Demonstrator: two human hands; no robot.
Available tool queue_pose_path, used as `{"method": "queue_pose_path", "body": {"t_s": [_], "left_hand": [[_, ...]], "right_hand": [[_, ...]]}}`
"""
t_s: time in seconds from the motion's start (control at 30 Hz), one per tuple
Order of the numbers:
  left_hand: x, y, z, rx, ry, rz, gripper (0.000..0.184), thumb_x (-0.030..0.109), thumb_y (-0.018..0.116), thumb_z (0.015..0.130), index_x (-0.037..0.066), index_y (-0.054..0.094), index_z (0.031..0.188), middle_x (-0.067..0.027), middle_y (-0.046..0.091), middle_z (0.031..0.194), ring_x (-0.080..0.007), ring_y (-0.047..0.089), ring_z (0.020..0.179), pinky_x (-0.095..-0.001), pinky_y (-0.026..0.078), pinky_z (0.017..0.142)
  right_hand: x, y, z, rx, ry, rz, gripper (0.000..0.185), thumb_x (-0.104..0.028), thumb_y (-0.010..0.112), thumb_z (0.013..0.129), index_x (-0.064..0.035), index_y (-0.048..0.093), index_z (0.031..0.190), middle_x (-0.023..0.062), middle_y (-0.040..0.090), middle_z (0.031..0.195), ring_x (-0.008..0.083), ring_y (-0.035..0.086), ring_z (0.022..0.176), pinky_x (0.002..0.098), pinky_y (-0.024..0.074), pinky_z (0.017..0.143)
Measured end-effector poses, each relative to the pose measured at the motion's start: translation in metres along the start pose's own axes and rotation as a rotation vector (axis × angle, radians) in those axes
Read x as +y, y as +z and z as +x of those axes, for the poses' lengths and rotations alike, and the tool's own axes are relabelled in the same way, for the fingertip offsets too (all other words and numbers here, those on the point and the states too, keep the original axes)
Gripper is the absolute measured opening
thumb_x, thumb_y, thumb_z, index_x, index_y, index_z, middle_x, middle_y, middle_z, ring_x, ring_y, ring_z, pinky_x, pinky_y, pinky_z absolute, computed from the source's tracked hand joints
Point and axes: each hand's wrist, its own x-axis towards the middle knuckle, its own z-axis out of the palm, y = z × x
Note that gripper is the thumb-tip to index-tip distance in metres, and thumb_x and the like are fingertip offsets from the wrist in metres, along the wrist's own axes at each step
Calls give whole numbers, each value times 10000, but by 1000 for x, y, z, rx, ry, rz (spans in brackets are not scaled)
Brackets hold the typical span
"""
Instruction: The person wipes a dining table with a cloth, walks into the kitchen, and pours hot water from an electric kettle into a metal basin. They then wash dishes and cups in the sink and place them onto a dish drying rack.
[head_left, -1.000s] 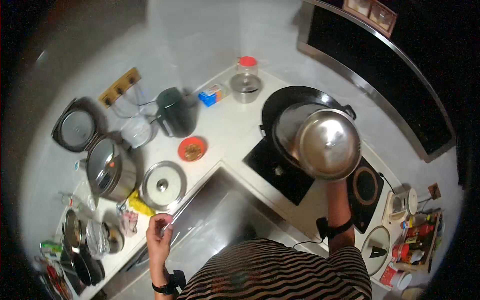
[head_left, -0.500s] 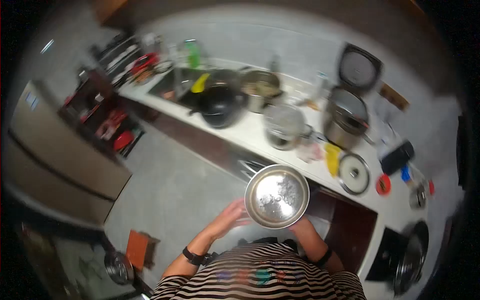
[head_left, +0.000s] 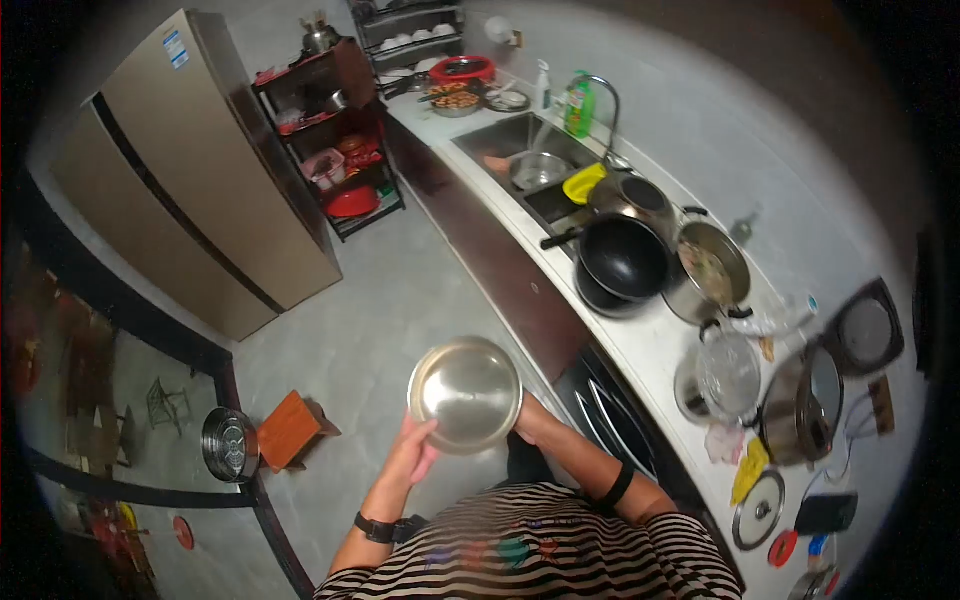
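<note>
A shiny round stainless steel bowl (head_left: 466,392) is held out in front of my striped shirt, its inside facing up towards me. My left hand (head_left: 408,452) grips its near left rim, with the thumb over the edge. At the right side of the bowl, my right hand (head_left: 535,420) holds the rim, its fingers partly hidden beneath. Beyond the hands, a black wok (head_left: 625,262) and a large pot with food (head_left: 708,270) stand on the white counter (head_left: 640,345).
The sink (head_left: 525,140) holds a metal pot (head_left: 537,170). A yellow cloth (head_left: 585,184) hangs at its edge. A wooden stool (head_left: 292,430) and a steamer basket (head_left: 230,445) stand at left, near the refrigerator (head_left: 190,180). Along the right counter are a pressure cooker (head_left: 790,410) and a glass lid (head_left: 760,510).
My view has turned left, towards the sink and refrigerator. The bowl has come round with me. My left hand, spread beside the bowl before, now has hold of its rim.
</note>
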Motion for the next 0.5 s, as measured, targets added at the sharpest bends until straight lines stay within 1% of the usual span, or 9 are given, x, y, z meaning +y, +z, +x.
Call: {"method": "queue_pose_path", "body": {"t_s": [0.07, 0.1, 0.13, 0.17, 0.23, 0.27, 0.37, 0.43, 0.5], "left_hand": [[22, -5, 24, 61, 84, -10, 461, 23, 494, 828, 103, 336, 1254, -126, 492, 1147, -252, 541, 1018, -407, 494, 840], [34, -10, 32, 99, 122, -14, 487, 13, 483, 825, 108, 317, 1274, -119, 475, 1169, -247, 524, 1037, -405, 484, 850], [45, -16, 37, 138, 150, -19, 514, 2, 473, 822, 112, 298, 1293, -113, 457, 1190, -242, 508, 1057, -402, 474, 860], [54, -22, 41, 178, 177, -33, 541, -8, 462, 819, 116, 279, 1312, -106, 440, 1211, -237, 492, 1076, -400, 465, 870], [75, -31, 47, 291, 284, -70, 559, -8, 475, 800, 142, 299, 1309, -91, 446, 1207, -237, 496, 1072, -399, 486, 843], [86, -30, 46, 347, 337, -91, 564, -8, 478, 794, 150, 306, 1307, -87, 447, 1209, -236, 497, 1073, -397, 486, 842], [113, -66, 57, 468, 447, -108, 573, -11, 482, 774, 162, 327, 1298, -81, 452, 1211, -236, 501, 1071, -397, 488, 843], [128, -91, 65, 536, 499, -119, 573, -13, 480, 765, 163, 339, 1292, -80, 457, 1210, -238, 506, 1067, -400, 489, 843], [152, -111, 85, 589, 558, -151, 570, -16, 475, 760, 160, 348, 1287, -80, 462, 1206, -240, 512, 1060, -403, 490, 842]], "right_hand": [[-29, -6, 35, -18, -12, 131, 289, -184, 506, 880, -34, 488, 1126, 94, 579, 987, 147, 585, 853, 269, 492, 710], [-41, -5, 51, -24, -16, 213, 290, -177, 504, 880, -40, 478, 1134, 89, 578, 979, 141, 580, 848, 262, 484, 713], [-45, -19, 74, -66, -25, 179, 288, -146, 506, 870, -55, 455, 1138, 76, 575, 949, 132, 567, 823, 254, 464, 721], [-54, -24, 96, -49, -22, 198, 286, -136, 509, 866, -54, 456, 1135, 76, 575, 942, 135, 564, 808, 251, 463, 709], [-81, -30, 140, -7, -7, 218, 285, -117, 514, 857, -53, 458, 1128, 77, 574, 927, 141, 560, 779, 245, 460, 684], [-93, -33, 162, -1, -53, 329, 257, -105, 515, 853, -57, 477, 1102, 84, 573, 911, 154, 558, 755, 239, 460, 640], [-145, -42, 218, 114, -125, 361, 237, -104, 513, 852, -54, 485, 1082, 102, 578, 891, 157, 562, 732, 238, 464, 611], [-160, -72, 275, 116, -233, 446, 217, -102, 509, 852, -48, 489, 1061, 118, 581, 859, 164, 564, 687, 243, 471, 580], [-187, -92, 321, 236, -259, 544, 211, -100, 506, 851, -38, 487, 1052, 129, 581, 827, 174, 562, 638, 250, 475, 533]]}}
